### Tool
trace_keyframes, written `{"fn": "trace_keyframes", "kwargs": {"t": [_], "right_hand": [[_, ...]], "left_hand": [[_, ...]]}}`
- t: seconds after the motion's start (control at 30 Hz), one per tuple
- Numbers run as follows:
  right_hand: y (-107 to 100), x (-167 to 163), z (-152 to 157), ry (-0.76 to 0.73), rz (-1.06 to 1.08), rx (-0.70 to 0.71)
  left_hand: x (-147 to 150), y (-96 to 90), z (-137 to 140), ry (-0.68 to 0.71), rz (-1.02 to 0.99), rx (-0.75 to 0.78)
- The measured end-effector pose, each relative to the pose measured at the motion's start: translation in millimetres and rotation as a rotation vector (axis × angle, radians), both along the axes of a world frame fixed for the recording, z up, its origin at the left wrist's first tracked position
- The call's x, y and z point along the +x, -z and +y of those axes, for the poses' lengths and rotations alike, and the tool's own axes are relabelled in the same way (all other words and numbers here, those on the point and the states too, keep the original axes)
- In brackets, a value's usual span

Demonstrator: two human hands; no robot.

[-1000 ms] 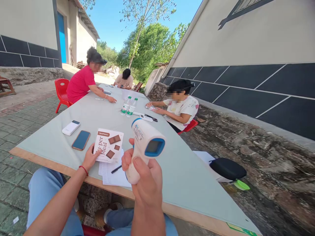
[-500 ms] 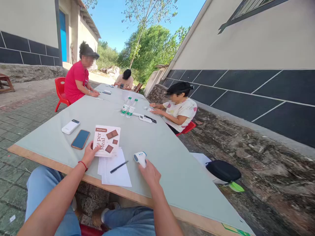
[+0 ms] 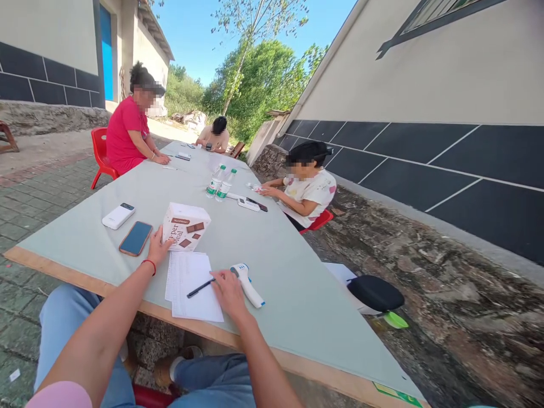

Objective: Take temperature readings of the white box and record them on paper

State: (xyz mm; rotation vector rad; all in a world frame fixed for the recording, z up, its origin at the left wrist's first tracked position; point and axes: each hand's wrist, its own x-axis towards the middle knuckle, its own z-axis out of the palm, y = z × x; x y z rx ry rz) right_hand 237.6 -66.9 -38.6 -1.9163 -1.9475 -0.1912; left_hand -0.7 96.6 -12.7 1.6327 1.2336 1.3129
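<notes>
My left hand (image 3: 158,247) grips the lower left side of a white box (image 3: 190,228) with chocolate squares printed on its front, standing on the table and turned so its top shows. A black pen (image 3: 199,289) lies slantwise over white paper sheets (image 3: 187,266). With its fingertips closed around the pen's right end, my right hand (image 3: 229,290) rests low over the table. Just right of that hand, a white and blue infrared thermometer (image 3: 246,283) lies on the tabletop, partly covered by the fingers.
A phone (image 3: 135,238) and a white power bank (image 3: 118,216) lie left of the box. Two water bottles (image 3: 220,182) stand farther back, near several small devices. Three people sit around the grey-covered table (image 3: 293,294). A black case (image 3: 376,293) is beyond its right edge.
The thermometer has left my right hand and now lies on the table. That hand has moved left to the pen. The box, shown flat-on before, now stands with its top visible.
</notes>
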Motion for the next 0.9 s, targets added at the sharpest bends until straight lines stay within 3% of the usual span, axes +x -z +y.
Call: {"fn": "trace_keyframes", "kwargs": {"t": [0.13,0.27,0.37,0.47,0.57,0.67,0.9], "right_hand": [[-3,-7,9,-0.105,-0.048,-0.032],[-7,-2,7,-0.201,-0.037,-0.005],[-8,-4,5,-0.161,0.19,0.103],[-10,-18,8,0.036,0.664,0.235],[-13,-43,19,0.123,1.055,0.287],[-11,-67,30,0.087,1.134,0.254],[2,-90,36,0.138,1.175,0.261]], "left_hand": [[-9,2.0,-2,-0.11,0.233,0.046],[-18,5.0,-18,-0.15,0.278,0.058],[-19,8.0,-46,-0.094,0.338,0.098],[-14,7.5,-82,0.067,0.429,0.152],[-7,2.1,-111,0.24,0.703,0.266],[-4,-4.8,-124,0.29,0.848,0.302],[-6,-10.6,-123,0.31,0.908,0.27]]}}
